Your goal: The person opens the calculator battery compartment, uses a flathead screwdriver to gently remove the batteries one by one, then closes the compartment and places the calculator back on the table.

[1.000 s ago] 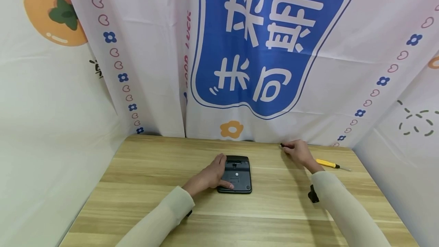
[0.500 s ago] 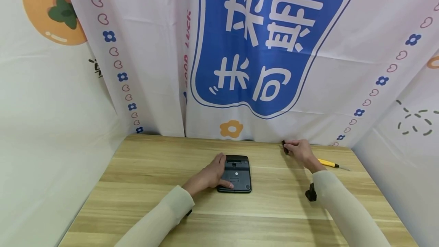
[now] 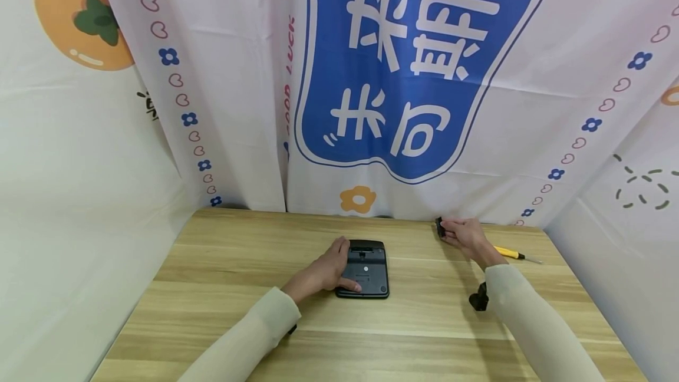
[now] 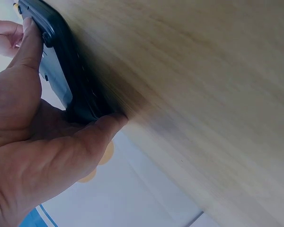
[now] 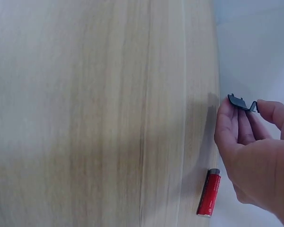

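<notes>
A black calculator (image 3: 373, 276) lies face down on the wooden table, its battery slot (image 3: 363, 250) uncovered near the far end. My left hand (image 3: 326, 269) grips it from the left, thumb over the near part of its back and fingers at the far left corner. Near the table's back edge, my right hand (image 3: 467, 234) pinches a small black battery cover (image 5: 238, 102) between thumb and fingertips. The cover has a bent clip at one end and small tabs at the other. Below that hand in the right wrist view, a red battery (image 5: 209, 194) lies by the table edge.
A yellow-handled screwdriver (image 3: 508, 252) lies to the right, partly behind the right wrist. The wooden table (image 3: 239, 252) ends at a printed white curtain (image 3: 249, 152) at the back. A black wrist camera (image 3: 480, 298) sits under the right sleeve.
My right hand has shifted slightly right and turned the battery cover, which now shows more of itself upright. My left hand and the calculator have stayed in place.
</notes>
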Demonstrator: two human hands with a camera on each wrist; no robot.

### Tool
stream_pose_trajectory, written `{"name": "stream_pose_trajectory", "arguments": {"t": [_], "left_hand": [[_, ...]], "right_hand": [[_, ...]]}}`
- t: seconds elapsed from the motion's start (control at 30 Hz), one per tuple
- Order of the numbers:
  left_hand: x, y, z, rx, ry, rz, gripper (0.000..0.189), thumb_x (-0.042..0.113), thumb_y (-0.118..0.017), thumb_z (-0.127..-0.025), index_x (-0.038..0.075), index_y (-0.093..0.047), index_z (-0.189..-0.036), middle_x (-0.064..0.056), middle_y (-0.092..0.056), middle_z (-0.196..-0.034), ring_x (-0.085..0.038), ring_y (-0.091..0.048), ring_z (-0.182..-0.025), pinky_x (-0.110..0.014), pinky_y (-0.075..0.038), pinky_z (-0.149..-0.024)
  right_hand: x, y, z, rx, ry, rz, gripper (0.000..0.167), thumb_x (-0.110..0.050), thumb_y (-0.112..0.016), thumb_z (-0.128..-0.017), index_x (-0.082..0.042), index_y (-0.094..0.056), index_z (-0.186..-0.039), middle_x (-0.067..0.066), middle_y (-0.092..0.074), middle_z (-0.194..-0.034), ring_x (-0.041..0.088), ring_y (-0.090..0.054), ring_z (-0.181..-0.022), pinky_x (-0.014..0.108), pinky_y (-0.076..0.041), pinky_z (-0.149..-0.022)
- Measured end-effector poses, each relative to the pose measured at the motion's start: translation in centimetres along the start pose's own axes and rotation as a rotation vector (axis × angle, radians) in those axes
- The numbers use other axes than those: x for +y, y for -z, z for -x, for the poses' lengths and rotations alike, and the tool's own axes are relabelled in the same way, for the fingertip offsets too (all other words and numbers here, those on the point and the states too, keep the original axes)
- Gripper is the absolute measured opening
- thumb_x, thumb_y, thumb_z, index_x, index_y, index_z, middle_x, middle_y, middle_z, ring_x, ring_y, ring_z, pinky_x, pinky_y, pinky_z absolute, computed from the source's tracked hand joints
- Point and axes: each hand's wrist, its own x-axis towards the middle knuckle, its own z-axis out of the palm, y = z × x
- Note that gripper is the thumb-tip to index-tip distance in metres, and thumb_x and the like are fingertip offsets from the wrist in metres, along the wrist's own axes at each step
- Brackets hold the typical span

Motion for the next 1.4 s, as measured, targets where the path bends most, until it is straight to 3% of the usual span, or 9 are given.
{"name": "stream_pose_trajectory", "arguments": {"t": [0.27,0.63,0.97,1.07,1.23,1.4], "left_hand": [[-0.2,-0.2,-0.2,0.003,0.004,0.009,0.116,0.044,-0.086,-0.087,-0.008,-0.018,-0.164,-0.028,-0.015,-0.173,-0.038,-0.023,-0.16,-0.047,-0.033,-0.125],[-0.1,0.0,-0.1,0.001,-0.003,0.018,0.114,0.043,-0.086,-0.088,-0.008,-0.018,-0.164,-0.028,-0.014,-0.173,-0.039,-0.021,-0.16,-0.047,-0.032,-0.126],[-0.2,-0.2,-0.2,0.004,-0.01,-0.002,0.115,0.044,-0.086,-0.087,-0.008,-0.019,-0.164,-0.029,-0.015,-0.172,-0.039,-0.021,-0.16,-0.047,-0.033,-0.125],[-0.3,-0.2,-0.3,0.009,-0.01,-0.002,0.115,0.044,-0.087,-0.087,-0.009,-0.019,-0.164,-0.029,-0.016,-0.172,-0.039,-0.023,-0.16,-0.047,-0.034,-0.125],[-0.3,-0.2,-0.2,0.009,-0.01,0.005,0.115,0.044,-0.087,-0.086,-0.008,-0.019,-0.164,-0.029,-0.016,-0.172,-0.039,-0.024,-0.16,-0.047,-0.034,-0.125],[-0.3,-0.1,-0.3,0.004,-0.008,0.006,0.116,0.044,-0.087,-0.086,-0.009,-0.019,-0.164,-0.029,-0.016,-0.172,-0.039,-0.023,-0.16,-0.047,-0.034,-0.125]], "right_hand": [[-0.1,0.0,0.2,0.002,-0.056,-0.071,0.038,-0.002,-0.062,-0.106,0.016,-0.057,-0.139,0.003,-0.076,-0.094,0.015,-0.075,-0.089,0.037,-0.061,-0.095],[-0.1,-0.1,0.4,-0.033,-0.076,-0.107,0.032,-0.002,-0.059,-0.107,0.012,-0.059,-0.135,0.004,-0.074,-0.094,0.015,-0.073,-0.09,0.033,-0.062,-0.091],[-0.1,-0.8,0.8,-0.079,-0.083,-0.123,0.05,-0.003,-0.059,-0.107,0.016,-0.041,-0.15,0.007,-0.071,-0.101,0.016,-0.072,-0.095,0.035,-0.061,-0.096],[-0.1,-1.0,0.8,-0.088,-0.079,-0.126,0.043,-0.003,-0.06,-0.107,0.015,-0.048,-0.144,0.007,-0.073,-0.1,0.017,-0.073,-0.094,0.035,-0.061,-0.097],[0.0,-1.3,0.8,-0.115,-0.074,-0.142,0.017,0.0,-0.059,-0.107,0.008,-0.06,-0.122,0.008,-0.075,-0.095,0.016,-0.074,-0.09,0.034,-0.062,-0.091],[0.1,-1.7,0.8,-0.137,-0.073,-0.152,0.035,0.0,-0.059,-0.106,0.015,-0.051,-0.137,0.007,-0.077,-0.095,0.016,-0.075,-0.091,0.033,-0.063,-0.089]]}}
